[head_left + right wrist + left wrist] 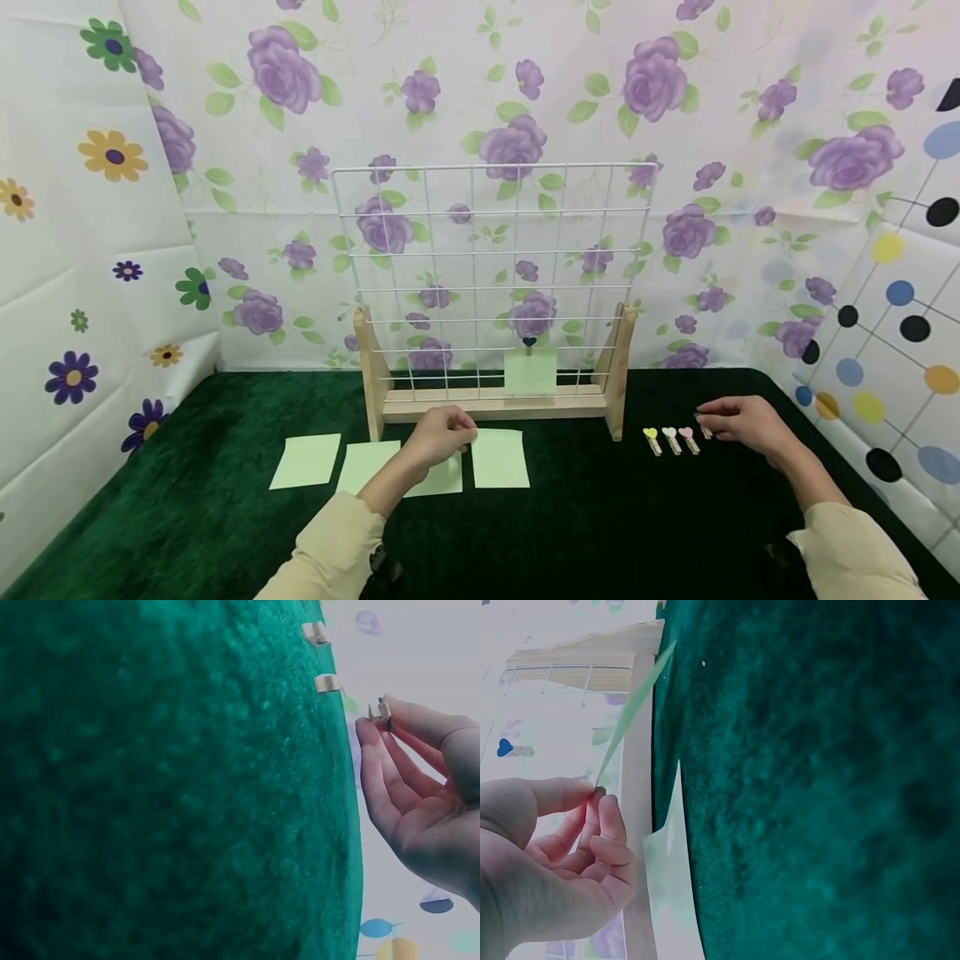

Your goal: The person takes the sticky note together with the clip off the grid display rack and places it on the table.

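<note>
My left hand [438, 437] pinches a pale green paper sheet [500, 460] by its upper left corner; in the left wrist view the sheet [634, 705] tilts up from thumb and fingertip. Other green sheets [305, 462] lie to the left, one partly behind the hand. My right hand [742, 423] pinches a small wooden clothespin [706, 431], which the right wrist view shows end-on [380, 712] between thumb and fingers. Beside it on the cloth lie clothespins with yellow, white and pink [688, 440] hearts. A dark-heart clothespin [528, 344] holds one sheet [530, 372] on the wire grid.
The white wire grid [472, 252] stands upright in a wooden base [495, 406] behind the sheets. A dark green cloth [585, 533] covers the table. Flowered sheeting [465, 83] hangs behind, with a dotted sheet [900, 367] at the right.
</note>
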The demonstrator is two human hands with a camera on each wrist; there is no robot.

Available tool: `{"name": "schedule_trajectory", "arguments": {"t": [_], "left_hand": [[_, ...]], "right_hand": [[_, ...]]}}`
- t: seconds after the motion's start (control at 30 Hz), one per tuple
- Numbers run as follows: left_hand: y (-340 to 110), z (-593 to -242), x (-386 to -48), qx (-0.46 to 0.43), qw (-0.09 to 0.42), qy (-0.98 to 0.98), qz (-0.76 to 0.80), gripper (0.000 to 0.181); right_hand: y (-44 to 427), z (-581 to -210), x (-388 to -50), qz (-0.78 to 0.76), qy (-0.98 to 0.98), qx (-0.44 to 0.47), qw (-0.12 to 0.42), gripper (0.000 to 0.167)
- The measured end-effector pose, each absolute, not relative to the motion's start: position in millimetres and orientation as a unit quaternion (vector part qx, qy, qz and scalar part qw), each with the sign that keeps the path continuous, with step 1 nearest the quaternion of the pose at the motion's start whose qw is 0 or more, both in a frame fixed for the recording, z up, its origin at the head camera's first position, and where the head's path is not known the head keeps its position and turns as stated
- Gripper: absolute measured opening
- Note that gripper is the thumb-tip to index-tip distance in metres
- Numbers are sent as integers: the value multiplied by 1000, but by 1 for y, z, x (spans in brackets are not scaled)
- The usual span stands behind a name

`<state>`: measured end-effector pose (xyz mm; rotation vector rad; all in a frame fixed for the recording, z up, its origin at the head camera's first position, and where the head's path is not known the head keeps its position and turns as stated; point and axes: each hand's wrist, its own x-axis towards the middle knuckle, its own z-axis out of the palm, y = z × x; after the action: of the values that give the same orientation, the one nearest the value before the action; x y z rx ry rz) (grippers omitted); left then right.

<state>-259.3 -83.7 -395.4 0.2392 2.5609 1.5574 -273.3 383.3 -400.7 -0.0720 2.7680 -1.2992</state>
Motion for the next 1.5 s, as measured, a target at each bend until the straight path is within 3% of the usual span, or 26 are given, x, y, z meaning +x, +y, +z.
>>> {"name": "schedule_trajectory", "arguments": {"t": [1.23,1.5], "left_hand": [[-91,-397,-262,80,22,884,460,5],[-94,-394,-263,72,18,884,462,10]], "right_hand": [[388,-409,-277,-392,917,-23,73,42],[387,-408,-276,-385,922,-20,38,43]]}}
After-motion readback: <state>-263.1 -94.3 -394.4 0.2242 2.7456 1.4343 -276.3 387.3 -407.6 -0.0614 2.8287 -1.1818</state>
